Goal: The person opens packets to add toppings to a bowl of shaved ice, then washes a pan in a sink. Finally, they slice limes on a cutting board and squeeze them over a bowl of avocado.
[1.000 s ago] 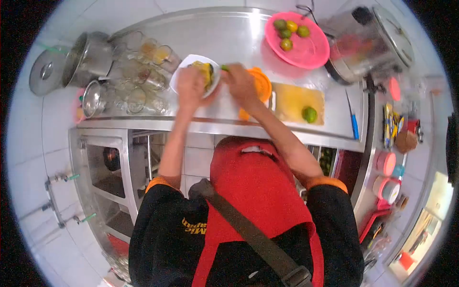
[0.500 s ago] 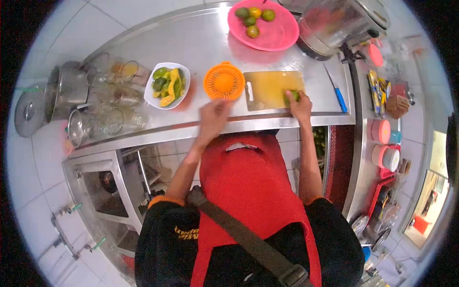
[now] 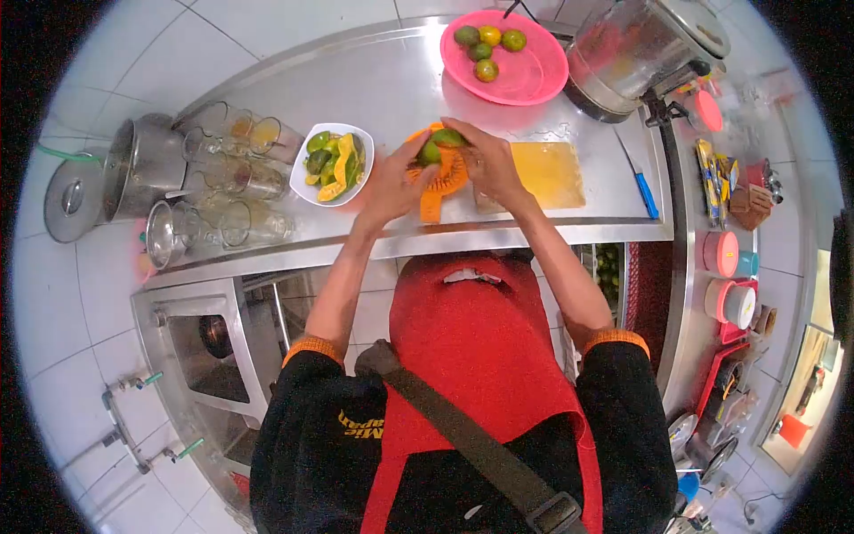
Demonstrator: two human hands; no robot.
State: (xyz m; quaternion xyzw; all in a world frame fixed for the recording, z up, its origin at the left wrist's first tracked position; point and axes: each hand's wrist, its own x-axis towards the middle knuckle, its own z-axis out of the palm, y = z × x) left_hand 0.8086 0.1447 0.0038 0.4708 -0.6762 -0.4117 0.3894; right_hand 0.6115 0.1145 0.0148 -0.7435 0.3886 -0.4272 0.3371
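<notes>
Above the orange plastic citrus juicer (image 3: 451,178), a green-skinned orange (image 3: 432,151) is held between my two hands. My left hand (image 3: 397,185) grips it from the left, with the fingers closed against the peel. My right hand (image 3: 491,167) curls over it from the right, fingertips at its top edge. The hands and fruit hide part of the juicer's ridged dish, while its handle (image 3: 431,210) points toward the counter's front edge. A white bowl (image 3: 311,189) of green peels and orange-yellow pieces stands left of my left hand. Right of my right hand lies a yellowish cutting board (image 3: 551,178).
A pink basin (image 3: 525,82) with several whole citrus fruits stands at the back. Beside it is a large clear container (image 3: 614,62). A blue-handled knife (image 3: 647,196) lies at the right. Glass mugs (image 3: 245,222) and a metal pot (image 3: 147,169) crowd the left end.
My right hand has moved left from the cutting board to the juicer with the green-skinned orange. My left hand has risen from the juicer's near edge and now grips the fruit too.
</notes>
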